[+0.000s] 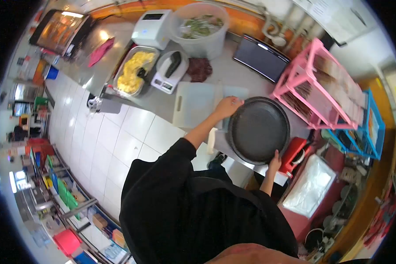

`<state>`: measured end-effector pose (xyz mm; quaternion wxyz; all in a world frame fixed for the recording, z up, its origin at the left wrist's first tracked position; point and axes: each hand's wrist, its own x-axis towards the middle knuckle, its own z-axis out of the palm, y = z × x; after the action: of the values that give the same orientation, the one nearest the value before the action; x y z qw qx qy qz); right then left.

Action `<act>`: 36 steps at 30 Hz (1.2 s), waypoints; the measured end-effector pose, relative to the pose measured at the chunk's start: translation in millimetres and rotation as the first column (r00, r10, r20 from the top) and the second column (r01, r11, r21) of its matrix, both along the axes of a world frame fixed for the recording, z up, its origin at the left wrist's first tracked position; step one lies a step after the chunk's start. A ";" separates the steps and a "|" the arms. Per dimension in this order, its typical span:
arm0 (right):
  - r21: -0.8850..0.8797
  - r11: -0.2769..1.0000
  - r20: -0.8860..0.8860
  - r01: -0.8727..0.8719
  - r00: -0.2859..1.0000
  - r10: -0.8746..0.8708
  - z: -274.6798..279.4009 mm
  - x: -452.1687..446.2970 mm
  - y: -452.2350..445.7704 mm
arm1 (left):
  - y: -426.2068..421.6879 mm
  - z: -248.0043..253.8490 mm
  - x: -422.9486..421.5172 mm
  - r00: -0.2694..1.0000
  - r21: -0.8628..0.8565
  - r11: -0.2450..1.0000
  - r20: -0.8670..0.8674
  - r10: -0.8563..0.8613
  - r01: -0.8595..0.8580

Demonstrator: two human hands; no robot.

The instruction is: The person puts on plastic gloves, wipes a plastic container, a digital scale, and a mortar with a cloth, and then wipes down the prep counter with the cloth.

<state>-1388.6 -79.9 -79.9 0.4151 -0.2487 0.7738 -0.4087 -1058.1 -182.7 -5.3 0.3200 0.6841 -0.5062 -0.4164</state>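
White floor tiles (134,127) spread below me on the left, and a grey metal bench (228,66) runs across in front. Nearest, my left hand (228,107) and right hand (275,163) hold a round, shallow, black pan (259,130) at the front edge of the bench. My left fingers are bent together, pinching the far-left rim; my right fingers pinch the near-right rim, their undersides hidden. Whether its base rests or hangs clear, I cannot tell.

I judge the step in hand to be placing or shifting the pan. The next move would call for both sides kept level and a slow, steady path, because things crowd it. On my right lies a flat pack of shiny clear plastic (310,185), and a red boxy device (295,156) sits just beside the near-right rim. Left of the pan, a pale translucent plastic container (193,103) lies along the front edge. A pink plastic rack (313,66) stands close to the far-right rim. Most room seems to lie towards me, past the front edge; behind, only a short bare strip separates the pan from a flat black screen (262,58) near the back edge.
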 end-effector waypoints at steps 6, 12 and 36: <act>-0.130 0.964 -0.787 -0.231 0.616 0.041 68.9 70.4 34.8 | 161.6 49.9 91.4 0.986 -0.338 0.931 0.045 0.160 -0.136; -0.387 0.431 -0.679 -0.815 0.568 0.464 103.6 287.0 78.8 | 397.6 -23.1 182.9 0.945 0.196 0.926 0.115 0.306 -0.324; -0.295 0.074 -0.752 -0.952 0.280 0.597 136.6 969.2 -8.7 | 552.0 -157.7 609.7 0.739 0.490 0.644 0.002 0.673 -0.588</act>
<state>-419.5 -88.6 56.6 0.2439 -0.8589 0.3347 -0.3014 -448.5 369.3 -163.1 0.3183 0.8320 -0.0902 -0.4453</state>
